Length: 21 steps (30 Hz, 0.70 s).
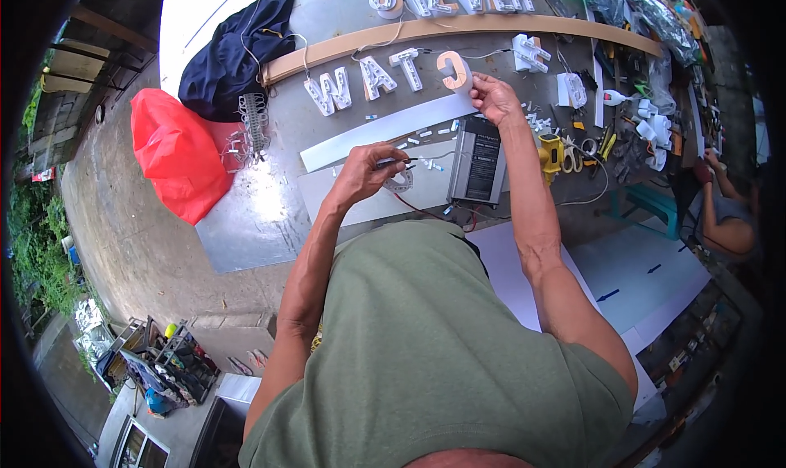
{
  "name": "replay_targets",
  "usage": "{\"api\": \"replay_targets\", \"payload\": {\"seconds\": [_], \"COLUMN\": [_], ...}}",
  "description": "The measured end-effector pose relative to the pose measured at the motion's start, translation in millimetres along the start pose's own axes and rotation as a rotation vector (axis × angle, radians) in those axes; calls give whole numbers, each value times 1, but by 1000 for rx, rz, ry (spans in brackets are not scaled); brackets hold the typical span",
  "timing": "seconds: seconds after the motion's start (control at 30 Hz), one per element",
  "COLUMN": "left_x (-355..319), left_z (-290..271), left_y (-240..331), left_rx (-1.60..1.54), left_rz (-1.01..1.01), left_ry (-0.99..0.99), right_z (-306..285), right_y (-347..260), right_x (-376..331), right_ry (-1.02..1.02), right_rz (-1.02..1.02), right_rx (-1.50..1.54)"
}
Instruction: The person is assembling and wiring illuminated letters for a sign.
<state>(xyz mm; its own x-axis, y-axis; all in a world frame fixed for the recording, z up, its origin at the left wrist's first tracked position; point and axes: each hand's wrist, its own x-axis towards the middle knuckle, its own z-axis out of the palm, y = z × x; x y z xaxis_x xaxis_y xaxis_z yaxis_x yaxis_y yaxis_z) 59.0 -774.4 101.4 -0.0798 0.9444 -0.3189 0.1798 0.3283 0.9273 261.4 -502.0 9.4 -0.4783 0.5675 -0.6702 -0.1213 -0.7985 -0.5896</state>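
Note:
My right hand (495,98) is closed on the edge of a curved sign letter (453,70) with a tan face and white sides, which stands on the metal table. In my left hand (368,171), pinched between the fingers, is a thin dark wire (399,162); its exact end is hard to make out. Just below those fingers lies a round white piece with small lights (401,180), partly hidden. A grey metal power supply box (477,163) with a dark label sits between my forearms, and a red wire (416,208) runs near it.
More white sign letters (378,76) stand in rows, joined by thin cables. A long tan strip (344,49) crosses the table. Dark cloth (233,58) and a red bag (176,153) lie left; a yellow tool (553,155) and scissors (571,158) lie right. Another person's arm (725,214) shows far right.

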Motion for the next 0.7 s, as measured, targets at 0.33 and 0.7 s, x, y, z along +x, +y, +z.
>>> {"api": "replay_targets", "payload": {"seconds": [0.33, 0.7], "left_x": [12, 25], "left_z": [6, -7], "left_y": [5, 13], "left_rx": [38, -83], "left_rz": [13, -81], "left_ry": [-8, -69], "right_z": [30, 34], "right_y": [7, -13], "right_x": [-13, 9], "right_ry": [265, 103], "right_rz": [-382, -682], "right_rx": [-830, -1378]}}
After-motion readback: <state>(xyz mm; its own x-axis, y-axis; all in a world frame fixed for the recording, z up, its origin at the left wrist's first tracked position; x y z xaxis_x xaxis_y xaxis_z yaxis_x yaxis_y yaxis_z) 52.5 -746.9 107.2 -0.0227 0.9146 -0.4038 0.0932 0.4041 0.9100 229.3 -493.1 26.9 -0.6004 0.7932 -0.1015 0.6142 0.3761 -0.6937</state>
